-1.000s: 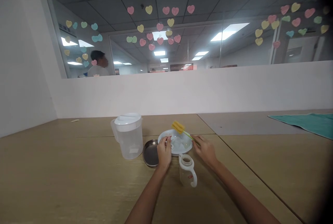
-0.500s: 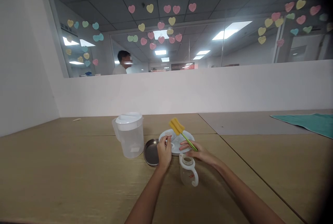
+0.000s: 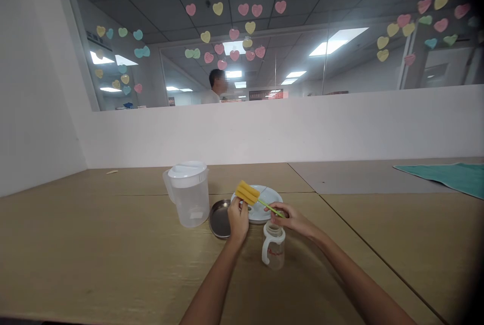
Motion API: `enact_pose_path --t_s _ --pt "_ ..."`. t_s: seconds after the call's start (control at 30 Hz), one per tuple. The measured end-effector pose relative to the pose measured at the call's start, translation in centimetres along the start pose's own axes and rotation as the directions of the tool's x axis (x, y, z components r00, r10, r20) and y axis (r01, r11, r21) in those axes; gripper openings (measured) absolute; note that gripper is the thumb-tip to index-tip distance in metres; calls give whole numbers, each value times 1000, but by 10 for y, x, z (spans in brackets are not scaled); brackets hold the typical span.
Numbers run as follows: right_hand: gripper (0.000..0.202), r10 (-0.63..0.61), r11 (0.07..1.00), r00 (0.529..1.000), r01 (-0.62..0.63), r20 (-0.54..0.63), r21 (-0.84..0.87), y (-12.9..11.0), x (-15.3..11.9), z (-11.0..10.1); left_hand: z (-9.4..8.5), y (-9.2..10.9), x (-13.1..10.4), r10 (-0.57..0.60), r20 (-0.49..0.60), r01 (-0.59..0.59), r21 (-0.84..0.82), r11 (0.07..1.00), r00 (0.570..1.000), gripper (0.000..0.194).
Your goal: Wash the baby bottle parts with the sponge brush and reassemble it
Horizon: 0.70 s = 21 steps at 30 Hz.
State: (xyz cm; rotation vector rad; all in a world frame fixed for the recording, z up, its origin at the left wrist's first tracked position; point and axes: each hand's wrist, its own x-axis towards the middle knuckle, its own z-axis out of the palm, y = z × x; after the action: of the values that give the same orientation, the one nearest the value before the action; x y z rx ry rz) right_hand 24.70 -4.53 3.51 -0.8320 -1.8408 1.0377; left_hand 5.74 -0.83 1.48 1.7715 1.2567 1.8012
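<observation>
A sponge brush with a yellow head (image 3: 247, 192) and a thin green handle is in my right hand (image 3: 291, 218), whose fingers are closed around the handle's end. My left hand (image 3: 238, 220) is closed just under the sponge head. Whatever its fingertips pinch is hidden there. Below my right hand stands a clear baby bottle (image 3: 275, 253), without a cap, its white handle facing left. Behind both hands lies a white plate (image 3: 270, 195) with small parts on it that I cannot make out. Beside my left hand sits a round metal dish (image 3: 218, 221).
A lidded translucent pitcher (image 3: 192, 204) stands left of the metal dish. A green cloth (image 3: 449, 176) lies at the far right. A small flat strip (image 3: 112, 172) rests near the wall. Behind the glass is a person (image 3: 215, 88).
The brush head has come down and left to my left fingertips. The bottle has turned, its handle going from right to left. The person behind the glass has moved right.
</observation>
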Motion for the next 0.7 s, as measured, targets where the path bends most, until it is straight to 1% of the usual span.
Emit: enact_pose_path --t_s 0.13,0.33,0.4,0.53,0.7 --pt "43 17 999 999 -19 46 34 -1 -1 3 0 -3 0 -15 -18 15 -7 1000 1000 18" --pt "42 18 999 1000 -19 15 51 3 0 6 0 -7 1 -56 -43 54 -33 998 998 15" --pt "41 21 999 1000 -20 -23 34 4 0 6 0 -8 1 -64 -51 62 -30 998 997 14" --pt "35 3 998 988 -12 -154 -60 5 2 5 0 -7 1 -55 -59 55 -1 999 997 15" --pt "30 -24 974 949 -49 -314 -223 11 5 5 0 -5 1 -14 -42 15 20 1000 999 18"
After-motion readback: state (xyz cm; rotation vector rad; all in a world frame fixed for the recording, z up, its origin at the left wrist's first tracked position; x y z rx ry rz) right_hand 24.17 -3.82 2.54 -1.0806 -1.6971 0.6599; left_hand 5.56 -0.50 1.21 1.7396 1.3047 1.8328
